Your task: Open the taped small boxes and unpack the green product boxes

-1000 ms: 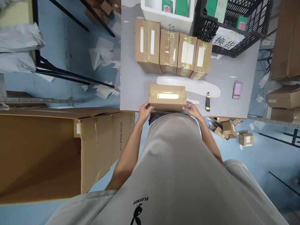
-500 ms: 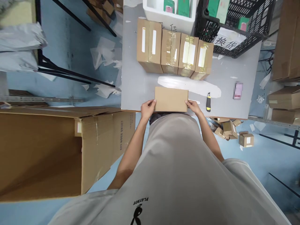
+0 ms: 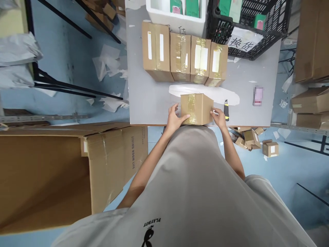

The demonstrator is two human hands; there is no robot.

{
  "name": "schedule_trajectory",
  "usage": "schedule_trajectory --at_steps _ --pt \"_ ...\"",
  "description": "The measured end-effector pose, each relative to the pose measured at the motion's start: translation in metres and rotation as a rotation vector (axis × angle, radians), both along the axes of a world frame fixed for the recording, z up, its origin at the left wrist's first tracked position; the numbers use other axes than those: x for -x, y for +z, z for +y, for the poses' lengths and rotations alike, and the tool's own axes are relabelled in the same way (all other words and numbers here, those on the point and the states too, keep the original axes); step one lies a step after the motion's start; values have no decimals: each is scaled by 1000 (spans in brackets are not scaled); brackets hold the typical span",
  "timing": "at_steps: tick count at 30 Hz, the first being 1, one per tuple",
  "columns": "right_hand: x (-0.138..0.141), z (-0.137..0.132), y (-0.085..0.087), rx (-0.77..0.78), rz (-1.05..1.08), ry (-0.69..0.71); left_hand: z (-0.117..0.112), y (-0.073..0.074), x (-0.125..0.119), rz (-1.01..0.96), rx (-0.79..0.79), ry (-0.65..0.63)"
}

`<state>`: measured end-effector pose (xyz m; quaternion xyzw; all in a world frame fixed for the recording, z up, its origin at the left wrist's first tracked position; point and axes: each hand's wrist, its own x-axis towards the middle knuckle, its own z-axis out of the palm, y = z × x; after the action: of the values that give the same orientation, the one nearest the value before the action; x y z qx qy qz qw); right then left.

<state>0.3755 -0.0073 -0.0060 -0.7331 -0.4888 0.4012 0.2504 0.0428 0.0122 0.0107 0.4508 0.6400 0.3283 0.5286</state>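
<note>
A small brown cardboard box [image 3: 203,109] sits turned at an angle near the table's front edge, with clear tape down one face. My left hand [image 3: 175,118] is at its left side, thumb pressed on the taped face and fingers spread and raised beside it. At the right side, my right hand [image 3: 218,116] grips the box's edge with its fingertips. A black and yellow utility knife [image 3: 226,110] lies just right of that hand. Behind the box is a long white patch [image 3: 205,93] on the grey tabletop [image 3: 154,108].
Several taped cardboard boxes [image 3: 156,48] stand in a row farther back. Behind them are a white bin [image 3: 177,22] and a black crate [image 3: 269,36], both with green boxes inside. A pinkish blurred item [image 3: 258,95] lies to the right. A large open carton [image 3: 110,164] stands left of me.
The box has turned, so its taped face and a second side now show instead of one plain face. My left hand has shifted from its left edge onto the taped face.
</note>
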Motion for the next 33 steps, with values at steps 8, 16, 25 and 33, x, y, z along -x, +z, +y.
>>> schedule_trajectory --at_steps 8,16,25,33 --pt "51 0 50 18 152 12 0 12 -13 -234 116 -69" --pt "90 15 62 36 324 132 -5 42 14 86 39 -27" --pt "115 31 56 139 352 186 -4 25 33 86 55 56" --pt "70 24 57 136 458 105 2 -10 28 -232 270 159"
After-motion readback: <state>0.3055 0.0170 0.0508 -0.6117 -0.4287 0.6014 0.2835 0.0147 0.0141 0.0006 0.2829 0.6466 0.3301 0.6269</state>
